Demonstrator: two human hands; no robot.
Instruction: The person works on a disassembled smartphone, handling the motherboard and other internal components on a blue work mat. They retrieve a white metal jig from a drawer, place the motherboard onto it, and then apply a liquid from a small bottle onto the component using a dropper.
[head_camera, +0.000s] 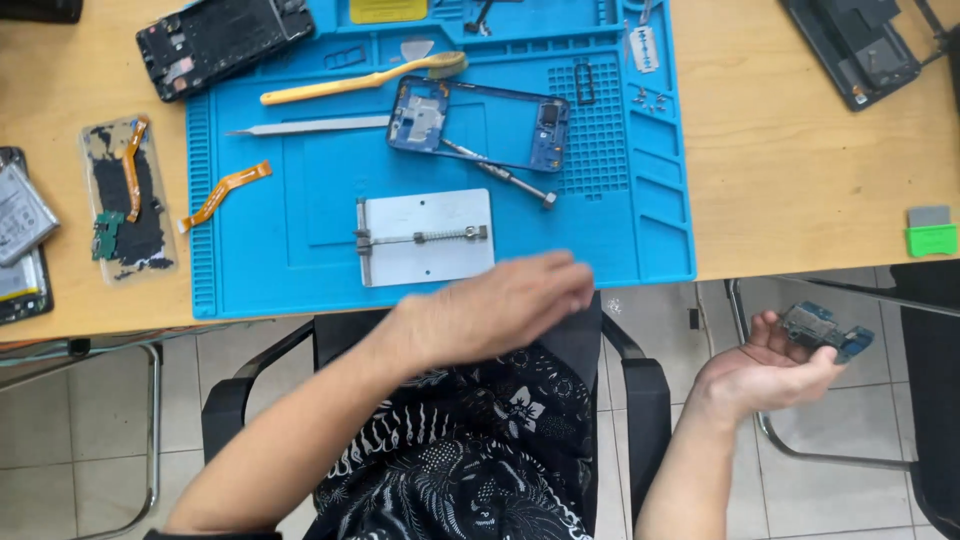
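Note:
My right hand (770, 368) is out to the right, off the desk and over the floor, palm up, holding a small blue circuit board (824, 331) at its fingertips. My left hand (505, 305) is blurred, flat and palm down, fingers together, at the near edge of the blue work mat (250, 260), holding nothing. Just beyond it lies a silver board-holder plate (425, 236) with a spring clamp. Farther back on the mat rest a blue phone mid-frame (480, 125), a screwdriver (500, 175), metal tweezers (305, 127) and a yellow toothbrush (360, 80).
An orange flex cable (225, 192) lies at the mat's left edge. Left of it are a back cover with parts (128, 200) and a phone with battery (20, 235). Opened phones (222, 38) (855, 45) sit at the far corners. A green block (931, 238) is at right.

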